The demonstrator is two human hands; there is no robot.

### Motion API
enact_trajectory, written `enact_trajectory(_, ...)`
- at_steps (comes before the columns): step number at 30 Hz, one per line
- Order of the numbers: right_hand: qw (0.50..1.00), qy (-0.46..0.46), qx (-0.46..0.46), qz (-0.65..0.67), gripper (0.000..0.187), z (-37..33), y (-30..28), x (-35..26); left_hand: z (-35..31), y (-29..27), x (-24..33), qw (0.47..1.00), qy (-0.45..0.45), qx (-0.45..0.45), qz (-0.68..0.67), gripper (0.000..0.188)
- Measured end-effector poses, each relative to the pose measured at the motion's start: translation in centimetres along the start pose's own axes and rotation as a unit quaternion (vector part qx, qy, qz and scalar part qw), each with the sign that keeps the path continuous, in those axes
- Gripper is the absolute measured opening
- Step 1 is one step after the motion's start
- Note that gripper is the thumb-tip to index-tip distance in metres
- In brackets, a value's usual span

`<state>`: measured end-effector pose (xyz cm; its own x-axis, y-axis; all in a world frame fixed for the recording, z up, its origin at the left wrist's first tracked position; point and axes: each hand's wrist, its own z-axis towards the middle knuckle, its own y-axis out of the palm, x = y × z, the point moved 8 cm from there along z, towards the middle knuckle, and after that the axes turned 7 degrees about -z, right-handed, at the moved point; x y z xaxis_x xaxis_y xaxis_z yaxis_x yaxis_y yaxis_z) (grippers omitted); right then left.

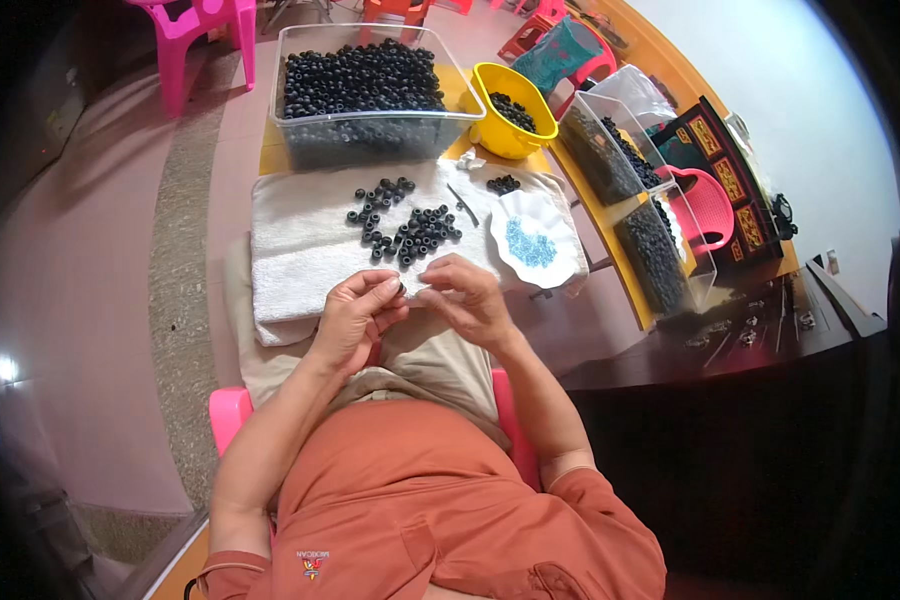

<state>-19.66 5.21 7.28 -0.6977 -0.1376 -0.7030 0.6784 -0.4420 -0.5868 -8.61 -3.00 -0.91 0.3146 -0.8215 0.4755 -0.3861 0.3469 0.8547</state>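
My left hand [358,312] is closed at the towel's near edge, its thumb and forefinger pinching a small black bead [401,289]. Close on its right, my right hand [467,298] has thumb and fingertips drawn together; whatever is between them is too small to make out. Just beyond both hands, loose black beads with holes [425,233] lie in a heap on the white towel [295,235]. To the right rests a white scalloped dish [564,222] holding tiny light-blue pieces [530,244]. A thin dark stick-like tool [463,205] lies between beads and dish.
A clear bin [370,135] full of black beads stands at the back, beside a yellow basin [510,140] with more. At right, clear containers [670,270] of beads sit on a wooden ledge. A pink stool [205,25] is far left; a pink basket [705,205] is at right.
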Motion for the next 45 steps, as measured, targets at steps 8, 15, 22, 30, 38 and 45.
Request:
enact_trajectory(8,0.980,0.106,0.071,-0.154,0.019,-2.5,-9.6,6.1,-0.3,0.7,-0.2,1.000,0.002,0.005,0.021,0.015)
enact_trajectory(15,0.923,0.120,0.012,-0.366,0.020,-3.3,-12.0,8.8,-0.2,0.4,-0.8,0.999,-0.009,0.000,0.049,0.011)
enact_trajectory(22,0.890,0.128,-0.021,-0.436,0.018,-2.8,-11.7,10.1,-0.2,0.5,-0.8,0.998,-0.009,-0.011,0.062,0.010)
enact_trajectory(30,0.857,0.118,-0.095,-0.493,0.014,-2.3,-11.2,11.0,-0.3,0.8,-1.0,0.999,-0.014,-0.017,0.044,0.010)
enact_trajectory(38,0.870,0.098,-0.070,-0.478,0.010,-2.3,-11.3,10.8,-0.4,0.7,-1.0,0.998,-0.010,-0.006,0.055,0.011)
enact_trajectory(45,0.910,0.121,-0.059,-0.392,0.012,-1.2,-12.5,10.2,-0.5,0.6,-0.9,0.998,-0.009,-0.004,0.058,0.013)
